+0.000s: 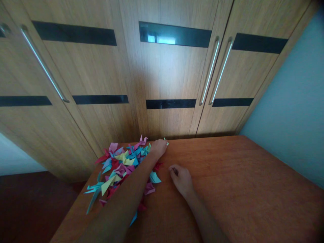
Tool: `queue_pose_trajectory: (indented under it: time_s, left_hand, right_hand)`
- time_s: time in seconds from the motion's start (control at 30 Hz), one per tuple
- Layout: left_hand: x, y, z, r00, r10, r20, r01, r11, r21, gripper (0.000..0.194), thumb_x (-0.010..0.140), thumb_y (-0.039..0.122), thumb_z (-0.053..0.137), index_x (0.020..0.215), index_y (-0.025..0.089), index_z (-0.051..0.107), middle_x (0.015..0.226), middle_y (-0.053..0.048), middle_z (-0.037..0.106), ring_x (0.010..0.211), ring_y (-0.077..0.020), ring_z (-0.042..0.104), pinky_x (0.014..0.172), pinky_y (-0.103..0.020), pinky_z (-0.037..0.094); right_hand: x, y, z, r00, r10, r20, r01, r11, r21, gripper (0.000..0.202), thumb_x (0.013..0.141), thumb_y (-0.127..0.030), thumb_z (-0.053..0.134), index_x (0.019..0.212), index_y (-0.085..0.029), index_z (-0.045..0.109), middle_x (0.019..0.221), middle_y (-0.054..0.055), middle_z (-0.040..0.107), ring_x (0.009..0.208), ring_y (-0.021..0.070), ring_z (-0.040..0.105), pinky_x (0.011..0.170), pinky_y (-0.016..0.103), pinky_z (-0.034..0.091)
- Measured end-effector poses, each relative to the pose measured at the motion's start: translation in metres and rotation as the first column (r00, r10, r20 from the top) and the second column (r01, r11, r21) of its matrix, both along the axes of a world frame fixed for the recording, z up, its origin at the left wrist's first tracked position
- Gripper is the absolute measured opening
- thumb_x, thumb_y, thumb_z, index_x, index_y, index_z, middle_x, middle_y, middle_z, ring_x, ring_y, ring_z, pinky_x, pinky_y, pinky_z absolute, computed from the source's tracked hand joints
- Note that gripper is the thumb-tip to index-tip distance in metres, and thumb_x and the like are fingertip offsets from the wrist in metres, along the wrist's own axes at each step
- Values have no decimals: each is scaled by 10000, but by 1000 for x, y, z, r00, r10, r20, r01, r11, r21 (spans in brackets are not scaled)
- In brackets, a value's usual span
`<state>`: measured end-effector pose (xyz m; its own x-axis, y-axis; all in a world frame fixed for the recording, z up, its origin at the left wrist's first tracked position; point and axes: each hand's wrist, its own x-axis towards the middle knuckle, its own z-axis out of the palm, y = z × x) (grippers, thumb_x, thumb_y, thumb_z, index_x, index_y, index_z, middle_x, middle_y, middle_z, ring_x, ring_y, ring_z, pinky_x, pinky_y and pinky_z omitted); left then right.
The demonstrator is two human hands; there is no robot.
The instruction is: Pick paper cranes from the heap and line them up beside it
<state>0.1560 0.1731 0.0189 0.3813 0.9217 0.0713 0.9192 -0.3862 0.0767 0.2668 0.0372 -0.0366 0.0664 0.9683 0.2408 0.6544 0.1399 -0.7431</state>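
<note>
A heap of folded origami paper cranes (124, 162) in pink, red, blue, yellow and purple lies on the left part of the wooden table. My left hand (159, 148) reaches over the heap to its far right edge, near the back of the table. Its fingers are closed on a pale green paper crane (167, 143), of which only small tips show. My left forearm covers part of the heap. To the right of the cranes, my right hand (182, 179) rests on the table with curled fingers, and no paper shows in it.
Behind the reddish-brown table (227, 182) stands a wooden wardrobe (169, 74) with dark strips and long metal handles (210, 71). A pale blue wall (291, 125) borders the right side. Dark floor (32, 206) shows at the lower left.
</note>
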Motion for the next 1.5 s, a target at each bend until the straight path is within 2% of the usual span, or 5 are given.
queue_pose_trajectory:
  time_s: [0.1, 0.23, 1.03, 1.27, 1.5]
  left_hand:
    - [2, 4, -3, 1000, 1, -9, -1, 1000, -8, 265, 915, 332, 464, 1033, 142, 607, 1025, -85, 648, 945, -205, 615, 842, -406, 472]
    - [3, 7, -5, 1000, -2, -6, 2, 1000, 6, 250, 915, 273, 424, 994, 170, 638, 1019, -121, 658, 982, -243, 619, 837, -370, 466]
    - [4, 5, -2, 999, 38, -6, -38, 999, 7, 286, 912, 289, 402, 1021, 177, 642, 1030, -155, 662, 992, -258, 622, 841, -351, 463]
    - [5, 2, -1, 998, 63, 4, -63, 998, 7, 262, 899, 305, 438, 1035, 198, 635, 1033, -133, 664, 995, -248, 619, 846, -337, 461]
    - [-7, -6, 12, 999, 33, 43, -35, 999, 33, 285, 903, 345, 420, 1096, 225, 592, 1054, -102, 656, 1003, -239, 602, 839, -326, 442]
  right_hand:
    - [0, 0, -1, 1000, -3, 8, 3, 1000, -5, 210, 832, -228, 458, 814, -221, 666, 763, 19, 681, 706, 155, 608, 669, 236, 415]
    - [0, 1, -1, 1000, -6, 6, 6, 1000, -18, 210, 833, -227, 460, 817, -219, 669, 763, 21, 683, 712, 154, 612, 671, 235, 419]
    - [0, 2, -1, 1000, -3, 24, 4, 1000, -11, 203, 819, -213, 463, 799, -228, 664, 760, 12, 675, 695, 149, 592, 659, 231, 404]
    - [0, 2, -2, 999, -16, 32, 16, 1000, -5, 198, 813, -206, 466, 798, -232, 662, 751, 7, 672, 684, 145, 585, 624, 220, 396]
    - [0, 1, -1, 999, -13, 51, 13, 1000, -5, 189, 814, -203, 469, 790, -234, 654, 733, 3, 669, 683, 148, 592, 634, 227, 386]
